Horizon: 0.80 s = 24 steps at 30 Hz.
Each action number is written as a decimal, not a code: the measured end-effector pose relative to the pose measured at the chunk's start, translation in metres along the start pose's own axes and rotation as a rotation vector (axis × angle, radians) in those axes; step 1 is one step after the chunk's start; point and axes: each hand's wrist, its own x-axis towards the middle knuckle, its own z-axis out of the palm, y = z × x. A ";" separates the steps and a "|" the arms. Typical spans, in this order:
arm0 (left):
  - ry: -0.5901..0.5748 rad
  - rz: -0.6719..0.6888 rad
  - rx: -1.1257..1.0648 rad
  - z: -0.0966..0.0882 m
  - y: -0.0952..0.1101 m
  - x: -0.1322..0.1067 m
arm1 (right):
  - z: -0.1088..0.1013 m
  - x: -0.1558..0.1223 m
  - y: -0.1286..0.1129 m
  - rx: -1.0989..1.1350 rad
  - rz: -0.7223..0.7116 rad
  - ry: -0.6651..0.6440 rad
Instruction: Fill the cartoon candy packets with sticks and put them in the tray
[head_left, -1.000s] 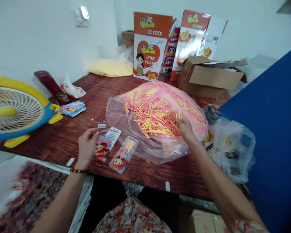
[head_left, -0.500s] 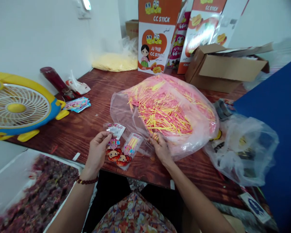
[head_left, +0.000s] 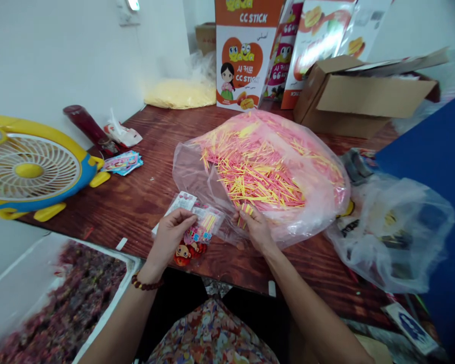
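Observation:
My left hand point(head_left: 170, 235) pinches a small clear packet point(head_left: 181, 254) printed with a red-haired cartoon head. It overlaps a second printed packet point(head_left: 209, 221), in which several yellow sticks show. A pale packet point(head_left: 185, 200) lies flat just beyond my left fingers. Closed around a small bunch of pink and yellow sticks point(head_left: 245, 210) is my right hand point(head_left: 259, 231), at the near edge of a large clear bag point(head_left: 307, 222). Loose pink and yellow sticks point(head_left: 258, 182) fill this open bag.
A yellow and blue fan point(head_left: 30, 169) stands at the left, near blue packets point(head_left: 124, 163) and a dark red bottle point(head_left: 82, 125). Behind are a printed carton point(head_left: 237, 65), an open cardboard box point(head_left: 364, 101) and a bag of pale yellow material point(head_left: 180, 95). A crumpled plastic bag point(head_left: 394, 232) sits right.
My left hand has moved right with its packet, which now overlaps the packet of sticks. The bunch in my right hand shows more, and that hand has shifted slightly right.

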 end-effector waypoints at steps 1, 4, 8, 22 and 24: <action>-0.039 0.008 0.038 0.004 -0.002 -0.002 | 0.001 0.001 -0.004 0.072 0.040 -0.012; -0.139 0.022 0.133 0.016 -0.008 -0.006 | 0.001 0.002 -0.018 0.153 0.099 -0.087; -0.210 0.018 0.205 0.028 -0.011 -0.008 | 0.000 -0.001 -0.043 -0.146 -0.067 -0.227; -0.333 0.003 0.360 0.024 -0.014 -0.014 | 0.006 -0.007 -0.067 -0.707 -0.341 -0.479; -0.335 0.042 0.375 0.024 -0.013 -0.015 | 0.005 -0.005 -0.069 -0.644 -0.318 -0.483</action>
